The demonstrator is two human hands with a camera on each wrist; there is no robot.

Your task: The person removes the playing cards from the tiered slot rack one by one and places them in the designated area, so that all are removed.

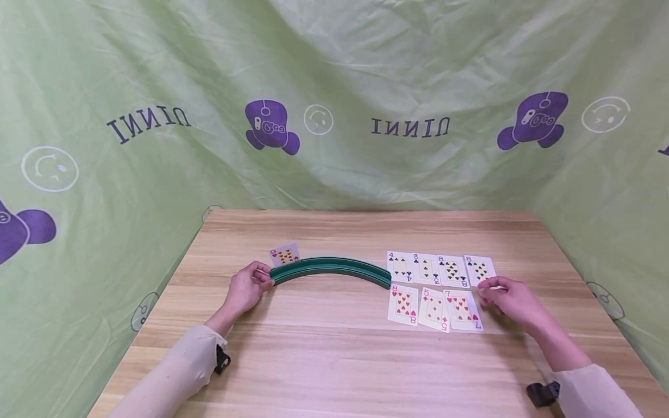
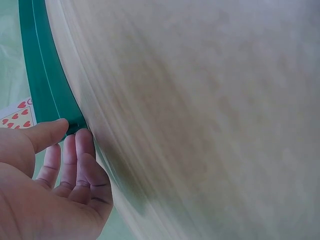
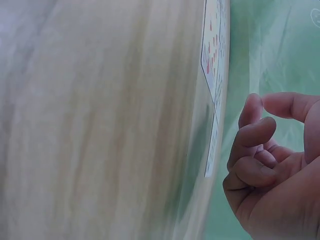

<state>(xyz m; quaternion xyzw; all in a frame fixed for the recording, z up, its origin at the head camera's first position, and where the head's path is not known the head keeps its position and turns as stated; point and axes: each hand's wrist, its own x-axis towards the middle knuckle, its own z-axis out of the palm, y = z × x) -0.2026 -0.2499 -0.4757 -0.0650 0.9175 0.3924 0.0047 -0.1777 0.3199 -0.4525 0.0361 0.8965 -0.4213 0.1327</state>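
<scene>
My left hand [image 1: 248, 287] pinches the left end of a curved green playing card holder [image 1: 329, 265], with the thumb on top and fingers beneath in the left wrist view. Behind that end stands a nine of hearts card [image 1: 284, 255], its lower part hidden by the holder. At the right, my right hand [image 1: 507, 299] is beside a black eight card [image 1: 479, 270], at its lower right corner. In the right wrist view the right hand's fingers [image 3: 250, 132] are loosely bent, thumb and index tips nearly meeting, with nothing visible between them.
Face-up cards lie in two rows right of the holder: a four of clubs [image 1: 400, 266], three of clubs [image 1: 425, 269] and another black eight [image 1: 452, 271] above; an eight of hearts [image 1: 403, 305], five of diamonds [image 1: 434, 309] and seven of hearts [image 1: 463, 310] below. Green cloth [image 1: 345, 174] surrounds the table.
</scene>
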